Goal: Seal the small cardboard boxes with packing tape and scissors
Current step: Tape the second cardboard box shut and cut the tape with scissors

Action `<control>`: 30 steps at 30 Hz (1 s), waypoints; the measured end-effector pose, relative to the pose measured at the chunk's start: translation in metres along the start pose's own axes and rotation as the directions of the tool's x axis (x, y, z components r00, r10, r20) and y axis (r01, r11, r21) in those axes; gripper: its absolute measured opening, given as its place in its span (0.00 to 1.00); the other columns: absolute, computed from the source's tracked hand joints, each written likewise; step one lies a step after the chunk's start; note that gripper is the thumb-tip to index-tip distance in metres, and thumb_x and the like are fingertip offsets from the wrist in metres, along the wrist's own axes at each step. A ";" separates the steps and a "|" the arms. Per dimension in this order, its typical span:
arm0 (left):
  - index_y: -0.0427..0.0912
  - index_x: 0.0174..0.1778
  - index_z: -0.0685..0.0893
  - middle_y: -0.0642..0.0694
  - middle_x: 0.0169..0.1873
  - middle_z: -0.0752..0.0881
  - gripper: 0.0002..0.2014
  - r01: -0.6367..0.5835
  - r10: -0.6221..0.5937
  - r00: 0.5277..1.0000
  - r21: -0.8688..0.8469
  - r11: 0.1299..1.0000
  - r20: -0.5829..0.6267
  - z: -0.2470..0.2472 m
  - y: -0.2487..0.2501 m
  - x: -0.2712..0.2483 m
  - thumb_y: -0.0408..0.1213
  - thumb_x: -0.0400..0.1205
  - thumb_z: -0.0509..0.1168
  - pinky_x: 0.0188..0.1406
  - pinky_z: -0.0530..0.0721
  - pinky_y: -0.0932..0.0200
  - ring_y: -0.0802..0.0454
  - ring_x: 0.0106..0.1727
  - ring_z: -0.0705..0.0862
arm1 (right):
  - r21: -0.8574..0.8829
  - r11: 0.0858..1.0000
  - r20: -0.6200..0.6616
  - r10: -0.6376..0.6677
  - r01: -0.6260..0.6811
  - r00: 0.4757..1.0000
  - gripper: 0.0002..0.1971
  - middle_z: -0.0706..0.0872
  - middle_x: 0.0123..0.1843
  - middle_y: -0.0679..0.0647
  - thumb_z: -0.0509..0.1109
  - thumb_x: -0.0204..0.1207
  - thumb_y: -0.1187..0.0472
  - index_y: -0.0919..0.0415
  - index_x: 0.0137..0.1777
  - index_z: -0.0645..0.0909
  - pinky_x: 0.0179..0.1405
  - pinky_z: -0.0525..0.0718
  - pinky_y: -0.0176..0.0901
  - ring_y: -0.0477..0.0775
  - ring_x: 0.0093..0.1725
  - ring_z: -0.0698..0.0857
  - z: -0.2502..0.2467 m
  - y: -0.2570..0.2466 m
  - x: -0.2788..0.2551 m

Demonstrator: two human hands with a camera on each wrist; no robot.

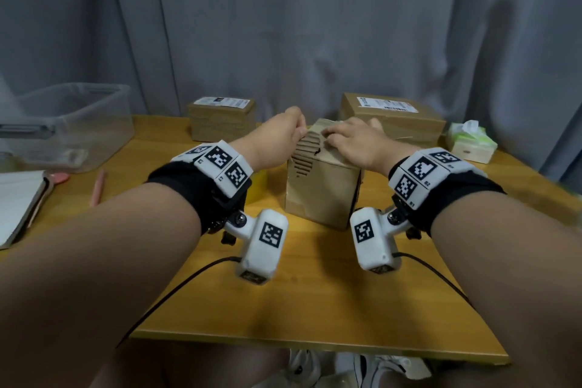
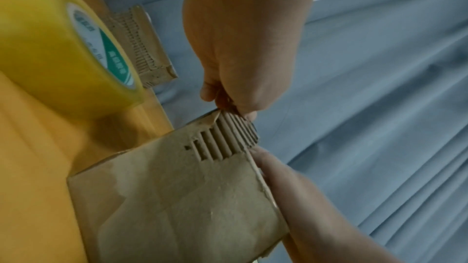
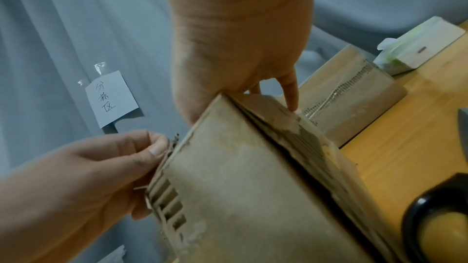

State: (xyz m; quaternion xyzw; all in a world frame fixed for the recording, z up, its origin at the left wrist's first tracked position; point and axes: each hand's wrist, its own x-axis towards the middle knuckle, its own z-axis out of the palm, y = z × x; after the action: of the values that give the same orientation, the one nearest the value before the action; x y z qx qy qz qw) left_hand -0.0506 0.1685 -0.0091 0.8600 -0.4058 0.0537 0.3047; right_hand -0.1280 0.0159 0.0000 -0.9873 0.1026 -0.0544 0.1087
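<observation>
Near the middle of the wooden counter (image 1: 315, 293) stands a small cardboard box (image 1: 321, 195), its outer paper torn away at the top left corner so the corrugated ribs show. The left hand (image 1: 277, 135) pinches that torn upper edge between thumb and curled fingers, coming in from 10 o'clock. The right hand (image 1: 352, 143) lies on the box top from 2 o'clock, fingers spread and pressing the flaps down.

In the left wrist view, a roll of yellow packing tape (image 2: 63, 47) lies on the counter just beside the box, at 9 o'clock of it. Farther back, a second cardboard box (image 1: 222, 120) with a white label sits at 11 o'clock and a larger labelled box (image 1: 393, 120) at 1 o'clock. A clear plastic bin (image 1: 69, 126) stands far left, a tissue pack (image 1: 470, 142) far right, before a grey curtain (image 1: 283, 25).
</observation>
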 end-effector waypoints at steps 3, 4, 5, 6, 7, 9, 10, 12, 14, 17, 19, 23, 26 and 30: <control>0.41 0.54 0.76 0.53 0.38 0.79 0.07 0.075 -0.085 0.996 -0.251 0.965 -0.028 0.007 -0.001 -0.004 0.40 0.85 0.60 0.39 0.78 0.64 0.58 0.40 0.78 | -0.098 0.990 -0.025 0.097 -0.099 0.995 0.22 0.67 0.77 0.54 0.50 0.84 0.42 0.42 0.74 0.71 0.73 0.59 0.63 0.63 0.78 0.60 -0.001 0.001 0.013; 0.40 0.58 0.75 0.52 0.38 0.80 0.10 0.107 -0.121 0.992 -0.354 0.929 -0.020 0.010 -0.002 -0.005 0.40 0.85 0.62 0.41 0.79 0.64 0.58 0.40 0.79 | -0.136 0.982 -0.042 0.124 -0.128 0.991 0.23 0.66 0.76 0.56 0.52 0.82 0.39 0.43 0.73 0.72 0.72 0.59 0.63 0.64 0.77 0.61 -0.001 0.002 0.018; 0.38 0.60 0.75 0.52 0.38 0.80 0.12 0.131 -0.152 0.988 -0.432 0.893 -0.014 0.013 -0.003 -0.005 0.40 0.85 0.62 0.41 0.80 0.65 0.59 0.40 0.79 | -0.156 0.975 -0.054 0.153 -0.160 0.987 0.25 0.65 0.77 0.58 0.54 0.79 0.36 0.44 0.73 0.72 0.73 0.58 0.63 0.64 0.77 0.61 0.000 0.004 0.021; 0.38 0.62 0.75 0.52 0.37 0.80 0.13 0.142 -0.172 0.985 -0.476 0.868 -0.020 0.017 -0.005 -0.005 0.39 0.85 0.62 0.39 0.79 0.68 0.60 0.39 0.79 | -0.136 0.971 -0.058 0.190 -0.196 0.980 0.28 0.64 0.78 0.60 0.56 0.76 0.33 0.44 0.73 0.70 0.74 0.57 0.64 0.65 0.78 0.60 0.000 0.005 0.022; 0.38 0.62 0.75 0.52 0.37 0.80 0.12 0.144 -0.183 0.983 -0.497 0.856 -0.031 0.020 -0.006 -0.004 0.39 0.85 0.61 0.36 0.79 0.71 0.61 0.38 0.79 | -0.097 0.968 -0.049 0.229 -0.233 0.972 0.34 0.61 0.80 0.61 0.58 0.71 0.29 0.43 0.75 0.67 0.76 0.54 0.66 0.66 0.80 0.58 0.001 0.011 0.027; 0.41 0.60 0.75 0.53 0.38 0.80 0.10 0.145 -0.193 0.980 -0.499 0.854 -0.046 0.025 -0.006 0.000 0.40 0.86 0.60 0.33 0.78 0.72 0.62 0.38 0.79 | -0.003 0.953 0.022 0.303 -0.303 0.953 0.48 0.55 0.84 0.61 0.58 0.63 0.21 0.42 0.81 0.56 0.78 0.47 0.70 0.68 0.83 0.54 0.000 0.022 0.030; 0.42 0.60 0.75 0.53 0.38 0.80 0.09 0.142 -0.197 0.979 -0.497 0.856 -0.060 0.028 -0.005 0.002 0.40 0.86 0.60 0.34 0.77 0.70 0.62 0.39 0.79 | 0.062 0.942 0.067 0.327 -0.331 0.943 0.53 0.52 0.85 0.61 0.59 0.59 0.19 0.43 0.83 0.52 0.79 0.49 0.69 0.69 0.82 0.54 0.000 0.025 0.030; 0.42 0.58 0.76 0.52 0.36 0.78 0.08 0.123 -0.202 0.972 -0.478 0.870 -0.117 0.034 -0.004 0.008 0.40 0.85 0.61 0.37 0.76 0.68 0.60 0.37 0.77 | 0.163 0.924 0.111 0.331 -0.346 0.937 0.56 0.53 0.83 0.61 0.61 0.57 0.19 0.45 0.83 0.53 0.78 0.60 0.65 0.70 0.80 0.59 -0.001 0.031 0.030; 0.41 0.57 0.77 0.51 0.33 0.75 0.08 0.126 -0.218 0.965 -0.471 0.873 -0.146 0.039 -0.003 0.015 0.38 0.85 0.62 0.37 0.75 0.67 0.59 0.35 0.75 | 0.142 0.917 0.089 0.363 -0.373 0.927 0.53 0.58 0.82 0.61 0.60 0.60 0.19 0.47 0.82 0.57 0.74 0.67 0.63 0.70 0.78 0.64 -0.003 0.034 0.030; 0.39 0.55 0.78 0.50 0.35 0.78 0.08 0.163 -0.245 0.963 -0.476 0.864 -0.116 0.041 -0.003 0.030 0.39 0.83 0.64 0.44 0.77 0.59 0.56 0.38 0.78 | -0.090 0.860 0.020 0.506 -0.502 0.862 0.54 0.69 0.78 0.61 0.51 0.61 0.16 0.53 0.81 0.60 0.73 0.67 0.64 0.69 0.74 0.71 -0.007 0.038 0.027; 0.36 0.55 0.80 0.47 0.40 0.81 0.12 0.206 -0.281 0.954 -0.447 0.870 -0.108 0.039 -0.006 0.038 0.42 0.84 0.63 0.49 0.78 0.56 0.52 0.43 0.80 | -0.241 0.814 -0.019 0.542 -0.529 0.840 0.50 0.74 0.75 0.61 0.47 0.68 0.19 0.57 0.79 0.63 0.73 0.60 0.63 0.67 0.72 0.74 -0.012 0.034 0.019; 0.36 0.54 0.77 0.46 0.37 0.82 0.15 0.221 -0.346 0.928 -0.545 0.809 -0.136 0.030 -0.015 0.035 0.43 0.89 0.50 0.39 0.79 0.58 0.51 0.38 0.79 | -0.238 0.928 -0.172 0.248 -0.285 0.953 0.31 0.72 0.76 0.63 0.51 0.81 0.40 0.58 0.77 0.67 0.78 0.53 0.67 0.65 0.76 0.69 -0.010 0.018 0.015; 0.37 0.52 0.76 0.46 0.37 0.82 0.12 0.202 -0.313 0.938 -0.500 0.842 -0.149 0.019 -0.030 0.019 0.39 0.89 0.50 0.35 0.77 0.62 0.53 0.37 0.79 | -0.079 0.980 -0.069 0.177 -0.182 0.982 0.38 0.58 0.84 0.61 0.45 0.76 0.27 0.47 0.82 0.60 0.78 0.43 0.72 0.66 0.82 0.56 0.000 -0.006 0.016; 0.39 0.49 0.79 0.47 0.39 0.82 0.09 0.253 -0.266 0.954 -0.107 0.962 -0.139 0.002 -0.060 -0.007 0.40 0.86 0.58 0.36 0.74 0.59 0.49 0.43 0.80 | -0.085 0.930 0.070 0.363 -0.357 0.929 0.44 0.56 0.85 0.54 0.47 0.69 0.21 0.42 0.82 0.61 0.72 0.44 0.83 0.71 0.82 0.54 0.006 -0.021 0.021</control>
State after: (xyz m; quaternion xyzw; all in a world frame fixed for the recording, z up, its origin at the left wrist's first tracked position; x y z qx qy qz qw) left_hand -0.0115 0.2017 -0.0419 0.8850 -0.2667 0.0607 0.3768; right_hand -0.1025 0.0328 0.0007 -0.9564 0.2790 0.0117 0.0859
